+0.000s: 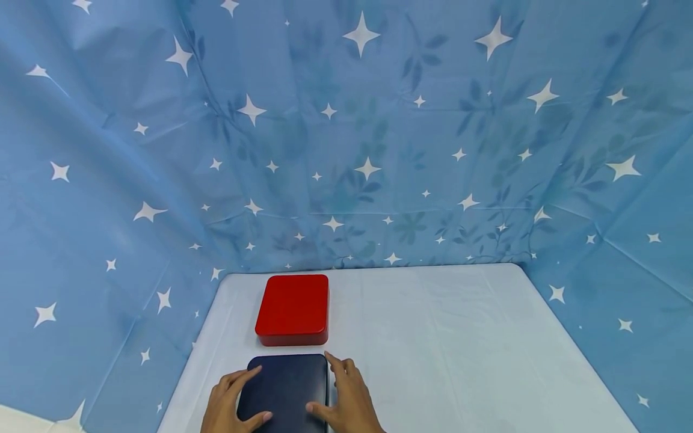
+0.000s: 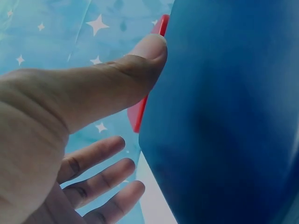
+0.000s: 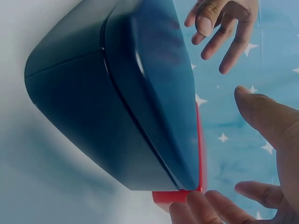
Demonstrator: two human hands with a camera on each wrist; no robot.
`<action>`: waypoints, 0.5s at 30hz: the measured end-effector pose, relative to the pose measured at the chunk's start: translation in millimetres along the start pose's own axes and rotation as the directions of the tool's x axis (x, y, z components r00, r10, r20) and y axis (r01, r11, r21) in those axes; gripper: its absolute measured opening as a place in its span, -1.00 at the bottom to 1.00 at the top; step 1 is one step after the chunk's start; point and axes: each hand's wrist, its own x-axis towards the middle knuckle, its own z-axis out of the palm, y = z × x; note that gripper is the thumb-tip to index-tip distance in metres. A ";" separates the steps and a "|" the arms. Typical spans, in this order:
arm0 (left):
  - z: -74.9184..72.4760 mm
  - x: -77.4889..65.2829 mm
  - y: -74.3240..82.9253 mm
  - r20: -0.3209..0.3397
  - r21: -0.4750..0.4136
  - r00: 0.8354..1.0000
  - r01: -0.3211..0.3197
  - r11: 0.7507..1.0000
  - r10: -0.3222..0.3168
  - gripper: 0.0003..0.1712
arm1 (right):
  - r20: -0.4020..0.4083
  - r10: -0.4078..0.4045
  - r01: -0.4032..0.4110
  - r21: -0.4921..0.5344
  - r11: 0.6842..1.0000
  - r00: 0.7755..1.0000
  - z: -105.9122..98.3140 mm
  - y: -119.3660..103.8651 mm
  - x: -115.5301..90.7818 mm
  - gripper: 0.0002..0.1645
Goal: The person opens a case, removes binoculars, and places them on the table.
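A dark blue tin box (image 1: 289, 385) with rounded corners and a lid lies at the near left of the table, its lid seam (image 3: 110, 77) showing in the right wrist view. At its left side is my left hand (image 1: 226, 402), thumb reaching over the lid and fingers spread apart. My right hand (image 1: 352, 400) is at the right side, its fingertips close by the far right corner. In the right wrist view the right thumb (image 3: 264, 112) is raised off the lid. Neither hand is curled round the box.
Just beyond the blue box sits a red tin box (image 1: 293, 307) of similar shape. Both rest on a white-covered table (image 1: 449, 349). A blue curtain (image 1: 368, 132) with white stars rises along the back and both sides.
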 end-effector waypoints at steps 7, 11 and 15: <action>2.1 -2.4 -10.1 0.037 -0.005 0.999 0.037 0.999 -0.037 0.08 | 0.047 0.007 -0.010 0.069 0.998 0.999 6.5 4.8 0.4 0.14; 2.4 -7.3 -13.3 0.048 -0.019 0.997 0.069 0.997 -0.068 0.06 | 0.076 0.039 -0.045 0.081 0.996 0.996 9.3 3.1 -0.5 0.14; 2.8 -10.3 -15.0 0.057 -0.057 0.996 0.075 0.996 -0.072 0.01 | 0.073 0.039 -0.044 0.072 0.996 0.997 10.3 2.6 -0.8 0.12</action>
